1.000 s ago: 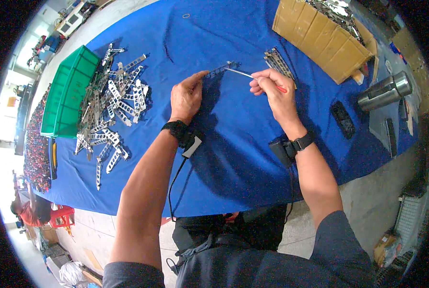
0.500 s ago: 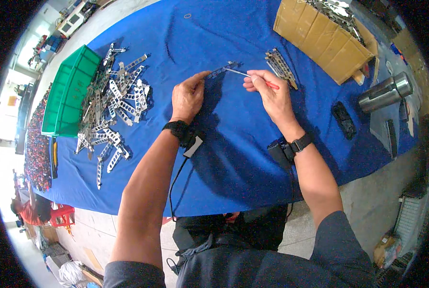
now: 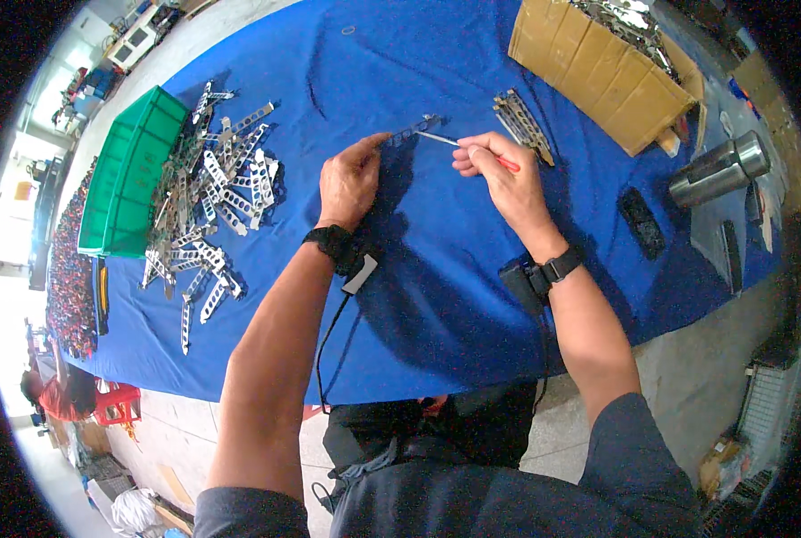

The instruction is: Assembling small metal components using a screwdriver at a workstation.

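My left hand (image 3: 349,186) is closed with its fingertips on one end of a flat perforated metal strip (image 3: 405,137), which points away to the right above the blue cloth. In my right hand (image 3: 508,174) is a slim tool with a red handle (image 3: 509,165) and a thin metal shaft (image 3: 441,139). The shaft's tip meets the strip near its far end, or lies just over it; I cannot tell which. Left of my left hand spreads a loose pile of similar perforated metal strips (image 3: 216,184). A small stack of strips (image 3: 524,125) lies beyond my right hand.
A green plastic crate (image 3: 122,179) stands at the pile's left. At the back right is a cardboard box (image 3: 588,76) full of metal parts. A steel tumbler (image 3: 720,170) and a dark phone-like object (image 3: 641,224) lie on the right. Cables hang from both wrists.
The tool in my right hand has shifted very slightly to the left along the strip. My left hand and the strip stay almost where they were.
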{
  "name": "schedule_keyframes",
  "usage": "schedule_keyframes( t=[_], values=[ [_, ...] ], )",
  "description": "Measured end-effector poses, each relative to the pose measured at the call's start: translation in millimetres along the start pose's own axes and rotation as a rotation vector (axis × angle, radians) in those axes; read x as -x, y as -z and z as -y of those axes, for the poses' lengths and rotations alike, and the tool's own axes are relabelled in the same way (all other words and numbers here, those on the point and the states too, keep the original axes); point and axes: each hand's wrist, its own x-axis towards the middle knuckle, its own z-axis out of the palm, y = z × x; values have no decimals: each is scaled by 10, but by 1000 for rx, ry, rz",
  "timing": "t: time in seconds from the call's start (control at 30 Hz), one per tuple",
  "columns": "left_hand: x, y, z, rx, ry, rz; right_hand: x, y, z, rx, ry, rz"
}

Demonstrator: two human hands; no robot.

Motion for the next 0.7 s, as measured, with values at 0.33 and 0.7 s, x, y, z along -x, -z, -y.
schedule_keyframes(
  t=[0.33, 0.7],
  values=[
    [11, 24, -23, 8, 61, 42, 9, -4, 46, -23, -36, 35],
    [1, 22, 20, -22, 11, 25, -2, -8, 19, -36, -48, 7]
  ],
)
